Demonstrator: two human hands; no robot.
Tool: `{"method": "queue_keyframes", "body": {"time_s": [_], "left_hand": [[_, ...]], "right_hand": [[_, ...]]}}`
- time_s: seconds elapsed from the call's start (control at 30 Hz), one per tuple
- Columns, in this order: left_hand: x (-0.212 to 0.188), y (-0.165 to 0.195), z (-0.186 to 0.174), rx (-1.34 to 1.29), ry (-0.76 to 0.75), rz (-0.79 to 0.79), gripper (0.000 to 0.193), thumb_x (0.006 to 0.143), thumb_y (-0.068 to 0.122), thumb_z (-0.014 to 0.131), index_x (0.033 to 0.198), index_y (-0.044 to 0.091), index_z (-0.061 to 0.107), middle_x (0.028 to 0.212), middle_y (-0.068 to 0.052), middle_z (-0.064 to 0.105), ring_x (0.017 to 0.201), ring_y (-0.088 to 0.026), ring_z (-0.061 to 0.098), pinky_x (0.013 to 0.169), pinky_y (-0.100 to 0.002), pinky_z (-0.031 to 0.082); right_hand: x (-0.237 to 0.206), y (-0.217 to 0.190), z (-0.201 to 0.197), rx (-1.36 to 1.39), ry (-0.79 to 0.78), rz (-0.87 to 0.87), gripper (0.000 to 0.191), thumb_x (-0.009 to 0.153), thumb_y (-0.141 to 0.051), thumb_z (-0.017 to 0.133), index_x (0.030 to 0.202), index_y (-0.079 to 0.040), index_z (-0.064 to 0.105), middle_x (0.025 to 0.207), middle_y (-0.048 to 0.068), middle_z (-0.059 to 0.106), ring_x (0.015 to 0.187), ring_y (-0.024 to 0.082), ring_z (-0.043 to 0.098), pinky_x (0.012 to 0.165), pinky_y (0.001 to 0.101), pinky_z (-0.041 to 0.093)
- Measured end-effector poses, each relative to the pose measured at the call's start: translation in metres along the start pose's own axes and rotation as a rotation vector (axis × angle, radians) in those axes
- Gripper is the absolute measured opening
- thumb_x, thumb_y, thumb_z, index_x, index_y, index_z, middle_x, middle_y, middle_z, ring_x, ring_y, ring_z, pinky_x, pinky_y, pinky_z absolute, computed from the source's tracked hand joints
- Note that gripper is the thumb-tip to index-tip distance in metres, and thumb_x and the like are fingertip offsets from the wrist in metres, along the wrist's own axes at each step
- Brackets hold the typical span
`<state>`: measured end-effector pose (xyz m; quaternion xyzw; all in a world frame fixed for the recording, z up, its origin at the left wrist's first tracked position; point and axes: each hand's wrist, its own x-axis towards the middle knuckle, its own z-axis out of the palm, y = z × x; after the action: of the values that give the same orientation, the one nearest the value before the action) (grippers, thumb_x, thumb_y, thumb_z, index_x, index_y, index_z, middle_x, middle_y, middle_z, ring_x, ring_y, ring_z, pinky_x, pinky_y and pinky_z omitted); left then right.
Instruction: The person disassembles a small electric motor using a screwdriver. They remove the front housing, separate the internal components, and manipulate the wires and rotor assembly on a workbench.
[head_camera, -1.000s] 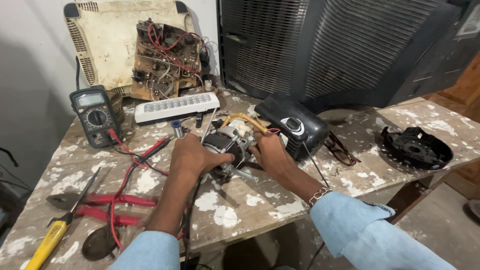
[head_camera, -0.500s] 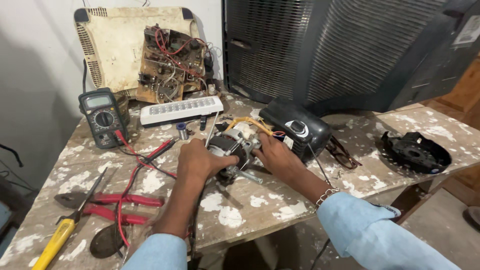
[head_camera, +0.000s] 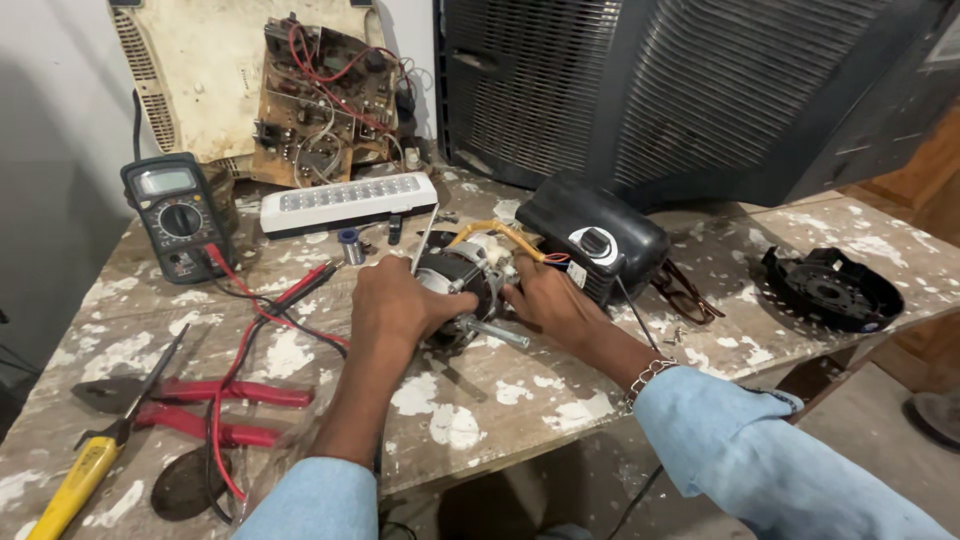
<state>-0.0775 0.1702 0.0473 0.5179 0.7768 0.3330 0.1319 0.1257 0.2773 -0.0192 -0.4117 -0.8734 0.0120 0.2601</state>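
Observation:
A small electric motor (head_camera: 470, 272) with a steel shaft (head_camera: 497, 332) lies on the paint-spattered wooden table (head_camera: 500, 390). My left hand (head_camera: 398, 305) wraps over the motor's left side. My right hand (head_camera: 548, 303) presses against its right side, fingers on the body. Yellow and red wires (head_camera: 500, 232) run from the motor to a black housing with a round knob (head_camera: 597, 238) just behind my right hand.
A multimeter (head_camera: 172, 212) with red and black leads, a white LED lamp bar (head_camera: 350, 202), a circuit board (head_camera: 322, 105), red-handled pliers (head_camera: 205, 405) and a yellow screwdriver (head_camera: 85, 470) lie at left. Eyeglasses (head_camera: 685, 290) and a black round cover (head_camera: 832, 288) sit right. A large dark grille (head_camera: 650, 90) stands behind.
The camera has come closer and lower. Both hands stay on the motor, shifted slightly, with the shaft now showing between them.

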Motion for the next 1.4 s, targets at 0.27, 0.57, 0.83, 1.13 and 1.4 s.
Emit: {"method": "queue_keyframes", "body": {"time_s": [0.27, 0.57, 0.83, 1.13, 1.4], "left_hand": [[-0.002, -0.002, 0.0, -0.022, 0.024, 0.031, 0.081, 0.05, 0.049, 0.096, 0.1, -0.011, 0.073, 0.101, -0.03, 0.073, 0.095, -0.04, 0.075, 0.084, -0.043, 0.061], [0.0, -0.001, 0.0, 0.001, -0.009, 0.025, 0.079, 0.052, 0.05, 0.097, 0.098, -0.011, 0.074, 0.101, -0.03, 0.074, 0.094, -0.038, 0.076, 0.083, -0.042, 0.062], [0.004, -0.004, 0.003, 0.021, 0.002, 0.039, 0.079, 0.052, 0.05, 0.098, 0.098, -0.01, 0.074, 0.101, -0.03, 0.073, 0.094, -0.038, 0.075, 0.082, -0.042, 0.061], [0.0, -0.009, -0.001, -0.001, 0.005, 0.016, 0.081, 0.051, 0.05, 0.098, 0.097, -0.012, 0.074, 0.103, -0.03, 0.073, 0.096, -0.038, 0.075, 0.083, -0.042, 0.061], [-0.005, -0.007, 0.0, -0.049, 0.038, 0.038, 0.08, 0.05, 0.049, 0.097, 0.099, -0.01, 0.074, 0.102, -0.031, 0.073, 0.096, -0.039, 0.075, 0.083, -0.043, 0.062]], "right_hand": [[0.0, -0.008, -0.01, 0.051, 0.006, -0.009, 0.042, 0.092, -0.023, 0.068, 0.116, 0.008, 0.052, 0.082, 0.029, 0.068, 0.081, 0.046, 0.069, 0.07, 0.0511, 0.055], [0.023, -0.006, -0.006, -0.013, -0.043, 0.057, 0.028, 0.085, -0.016, 0.073, 0.084, 0.011, 0.066, 0.079, 0.032, 0.066, 0.082, 0.046, 0.069, 0.07, 0.0489, 0.056], [0.013, -0.01, -0.012, -0.054, -0.032, -0.004, 0.032, 0.084, -0.02, 0.079, 0.082, 0.01, 0.067, 0.073, 0.03, 0.066, 0.077, 0.044, 0.07, 0.068, 0.0477, 0.056], [0.009, -0.018, -0.023, -0.048, -0.031, -0.044, 0.031, 0.086, -0.02, 0.077, 0.087, 0.01, 0.065, 0.076, 0.027, 0.068, 0.08, 0.045, 0.069, 0.068, 0.0482, 0.055], [0.009, -0.022, -0.038, -0.09, -0.153, -0.015, 0.039, 0.092, -0.028, 0.069, 0.093, 0.011, 0.064, 0.076, 0.03, 0.067, 0.076, 0.044, 0.07, 0.07, 0.0493, 0.056]]}}
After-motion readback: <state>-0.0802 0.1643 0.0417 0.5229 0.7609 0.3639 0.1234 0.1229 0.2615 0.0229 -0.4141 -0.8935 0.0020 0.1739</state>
